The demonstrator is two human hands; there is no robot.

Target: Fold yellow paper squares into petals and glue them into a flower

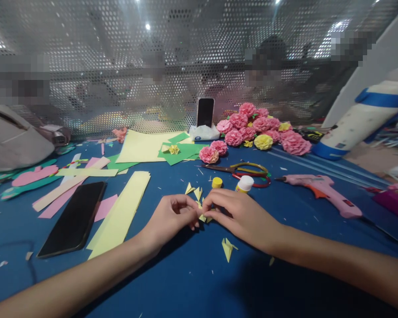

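Note:
My left hand (174, 216) and my right hand (240, 216) meet over the middle of the blue table, fingertips pinched together. Between them is a small folded yellow paper piece (202, 218), mostly covered by the fingers. Just beyond the fingertips lie more folded yellow pieces (198, 193), and another folded piece (228, 250) rests nearer to me, below my right hand. Behind my right hand are a yellow cap (216, 182) and a small white-topped bottle (245, 183).
Scissors (248, 169) and a pink glue gun (321, 187) lie right. Pink paper flowers (247, 128) pile up behind. Yellow paper strips (122, 214) and a black phone (73, 221) lie left. A large bottle (361, 117) leans at far right; a perforated metal screen (119, 88) stands behind.

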